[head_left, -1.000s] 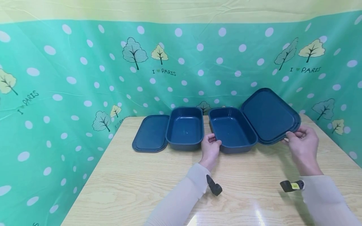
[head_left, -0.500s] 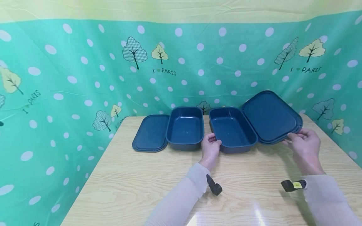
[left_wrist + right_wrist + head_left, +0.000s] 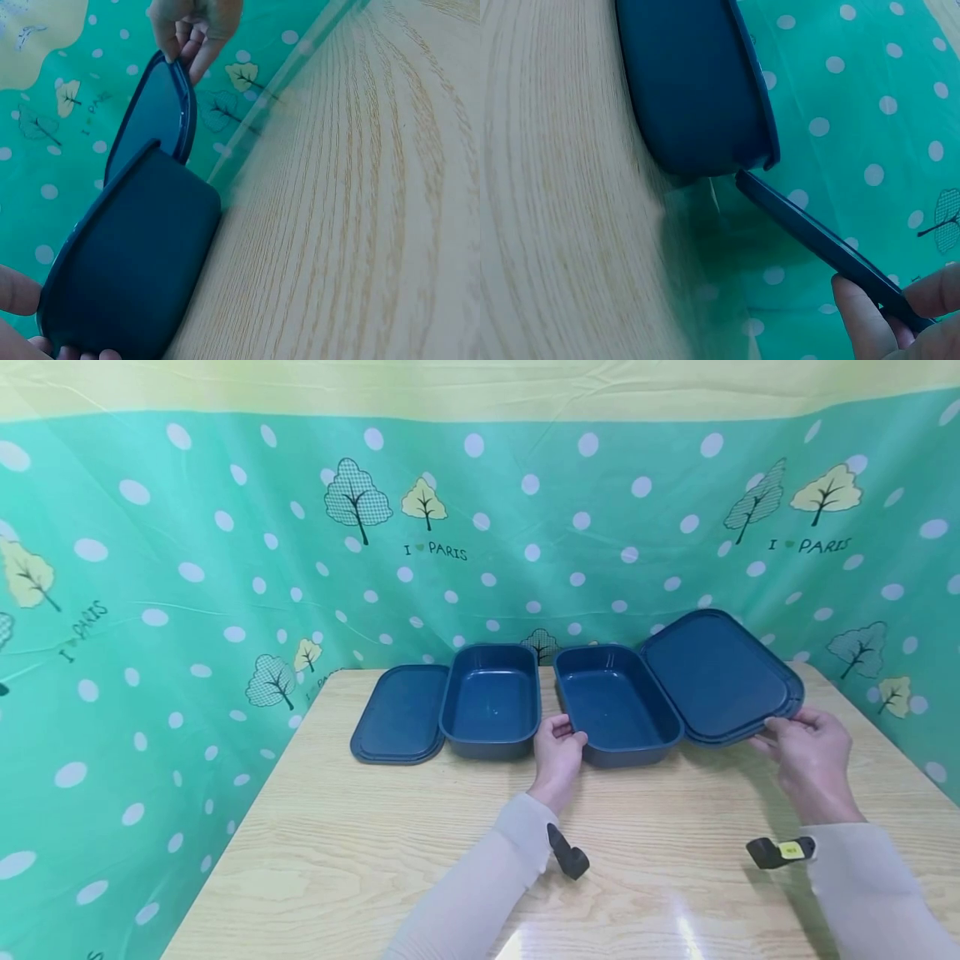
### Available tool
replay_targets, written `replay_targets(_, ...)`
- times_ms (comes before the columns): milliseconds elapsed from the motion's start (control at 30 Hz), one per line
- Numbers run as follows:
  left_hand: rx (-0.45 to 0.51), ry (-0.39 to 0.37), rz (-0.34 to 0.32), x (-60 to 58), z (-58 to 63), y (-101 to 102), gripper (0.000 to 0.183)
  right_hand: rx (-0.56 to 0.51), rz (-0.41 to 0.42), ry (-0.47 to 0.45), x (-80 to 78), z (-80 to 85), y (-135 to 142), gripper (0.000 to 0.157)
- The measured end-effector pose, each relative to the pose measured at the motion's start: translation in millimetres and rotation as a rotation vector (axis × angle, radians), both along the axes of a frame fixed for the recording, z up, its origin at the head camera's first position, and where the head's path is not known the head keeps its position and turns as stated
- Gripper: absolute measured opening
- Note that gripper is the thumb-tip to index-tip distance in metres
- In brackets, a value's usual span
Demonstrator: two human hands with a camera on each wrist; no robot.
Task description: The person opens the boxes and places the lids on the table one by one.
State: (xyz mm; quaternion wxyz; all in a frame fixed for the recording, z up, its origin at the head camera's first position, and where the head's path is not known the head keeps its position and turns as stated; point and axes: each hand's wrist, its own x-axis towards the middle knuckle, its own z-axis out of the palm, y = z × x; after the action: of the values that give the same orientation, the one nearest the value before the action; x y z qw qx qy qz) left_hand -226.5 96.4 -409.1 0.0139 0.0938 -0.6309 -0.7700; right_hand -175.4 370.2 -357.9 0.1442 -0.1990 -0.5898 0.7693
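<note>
My right hand (image 3: 813, 764) pinches the near right corner of a dark blue lid (image 3: 723, 681), which tilts up beside the right-hand box. In the right wrist view the lid (image 3: 825, 244) appears edge-on, thumb and fingers on its two faces, its far edge close to the box. My left hand (image 3: 558, 760) holds the near left corner of that box (image 3: 615, 702), a dark blue, open-topped plastic container. In the left wrist view the thumb lies at the rim and fingertips touch the wall of the box (image 3: 135, 255).
Left of the left hand stands a second dark blue box (image 3: 491, 697), open at the top. Another lid (image 3: 401, 714) lies flat against its left side. The wooden table (image 3: 360, 860) meets a green dotted curtain (image 3: 480, 527) at the back and left.
The right hand has moved slightly right and toward me, and the lid's raised side has sunk a little. The left hand and both boxes stay put.
</note>
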Motion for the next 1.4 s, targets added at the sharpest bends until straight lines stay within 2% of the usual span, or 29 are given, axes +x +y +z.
replay_targets(300, -0.004, 0.002, -0.004, -0.5, -1.4, 0, 0.032, -0.014, -0.005, -0.018, -2.8, -8.9, 5, 0.020)
replay_targets(567, -0.001, 0.005, -0.006, 0.3, -0.8, -1, 0.032, -0.028, -0.043, -0.052, -5.4, -14.7, 8, 0.020)
replay_targets(867, -0.009, 0.021, 0.003, 0.7, -0.6, -1, 0.032, -0.096, 0.017, 0.007, -2.6, -20.2, 12, 0.020)
replay_targets(1133, -0.010, 0.018, 0.001, 0.5, -0.7, -1, 0.033, -0.151, 0.009, -0.052, -7.5, -24.5, 16, 0.027)
replay_targets(1400, -0.011, 0.028, 0.008, 1.0, -0.7, 0, 0.033, -0.176, 0.018, -0.068, -8.8, -27.7, 19, 0.026)
